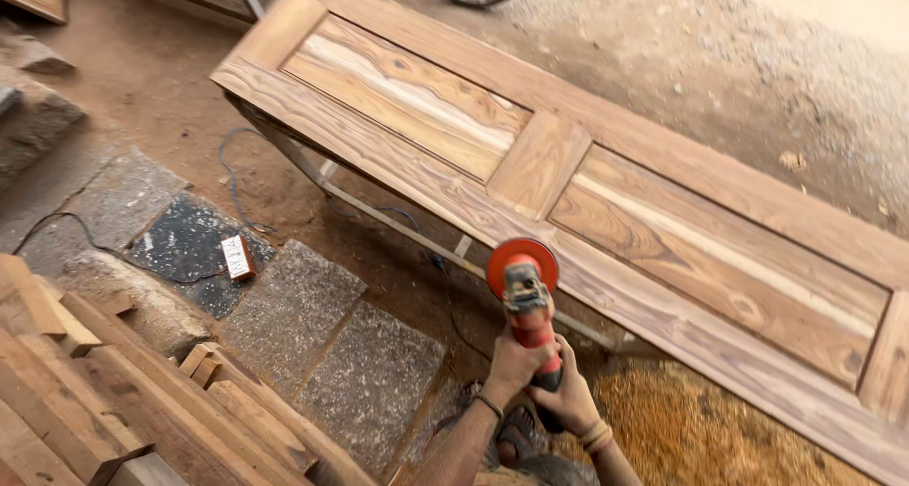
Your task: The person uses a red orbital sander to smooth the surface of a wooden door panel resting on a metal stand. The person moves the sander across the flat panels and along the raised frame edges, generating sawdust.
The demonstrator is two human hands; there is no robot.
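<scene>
Fingers of both hands were closed around the grinder [526,308]: left hand [512,365] higher on the body, right hand [572,398] at the rear. Its orange disc stood just off the door [606,178] edge. I judged sanding was in hand; next, it needed a flat, steady contact.

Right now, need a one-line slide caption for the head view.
Both hands, left hand and right hand, grip a red angle grinder beside a panelled wooden door lying flat on a metal stand.

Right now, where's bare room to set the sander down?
Both hands grip the sander. Free patches: the door panels, and the stone slabs between the timber stack and the door frame. Crowded: the stack, and the cable by the small box.
</scene>
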